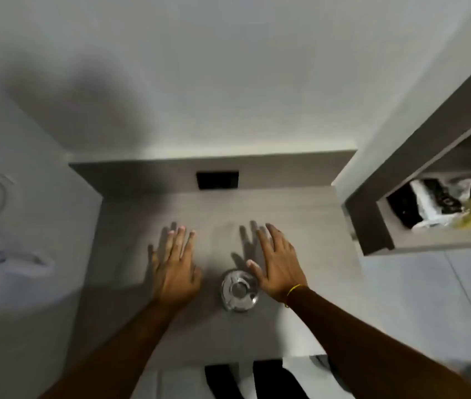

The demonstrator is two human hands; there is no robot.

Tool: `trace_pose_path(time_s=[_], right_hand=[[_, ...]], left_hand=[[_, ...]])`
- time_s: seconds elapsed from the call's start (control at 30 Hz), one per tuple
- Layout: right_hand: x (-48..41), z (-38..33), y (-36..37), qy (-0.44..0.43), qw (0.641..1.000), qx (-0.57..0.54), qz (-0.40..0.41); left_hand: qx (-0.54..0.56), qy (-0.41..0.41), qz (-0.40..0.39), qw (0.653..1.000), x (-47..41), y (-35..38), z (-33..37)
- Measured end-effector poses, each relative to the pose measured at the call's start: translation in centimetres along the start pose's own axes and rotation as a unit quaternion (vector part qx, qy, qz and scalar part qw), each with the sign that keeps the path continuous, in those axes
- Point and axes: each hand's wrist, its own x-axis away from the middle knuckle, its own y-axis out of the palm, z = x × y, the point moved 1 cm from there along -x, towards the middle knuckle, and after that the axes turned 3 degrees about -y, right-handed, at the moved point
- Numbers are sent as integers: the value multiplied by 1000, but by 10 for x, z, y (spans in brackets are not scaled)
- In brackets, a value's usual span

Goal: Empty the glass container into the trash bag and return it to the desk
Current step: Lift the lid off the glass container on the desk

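Observation:
A small clear glass container (239, 290) stands upright on the grey desk (300, 226), seen from straight above, between my two hands. My left hand (175, 266) lies flat on the desk to its left, fingers spread, a short gap away. My right hand (278, 266) is flat to its right, fingers apart, with the thumb right beside the glass rim. Neither hand holds anything. A yellow band circles my right wrist. No trash bag shows in this view.
A dark rectangular socket plate (217, 180) sits in the desk's raised back panel. An open shelf unit (441, 208) at the right holds black, white and yellow items. A bed with pale sheets (12, 269) lies to the left. Tiled floor lies to the right.

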Motion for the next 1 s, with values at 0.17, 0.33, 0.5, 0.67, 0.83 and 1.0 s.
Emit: trace_pose_path(time_s=[0.17, 0.33, 0.5, 0.67, 0.83, 1.0], right_hand=[[59, 21, 75, 63, 996, -42, -57], [77, 16, 92, 77, 995, -36, -60], [54, -6, 79, 31, 996, -74, -41], [27, -32, 67, -46, 992, -28, -112], [20, -31, 60, -89, 982, 9, -167], [16, -29, 53, -113, 979, 9, -168]], left_hand=[[-12, -55, -97, 994, 63, 86, -1], [-33, -58, -67, 996, 72, 115, -11], [-15, -62, -54, 997, 72, 113, -11], [-16, -57, -48, 997, 73, 114, -11], [-14, -63, -41, 997, 74, 117, -12], [-6, -62, -28, 998, 74, 117, -13]])
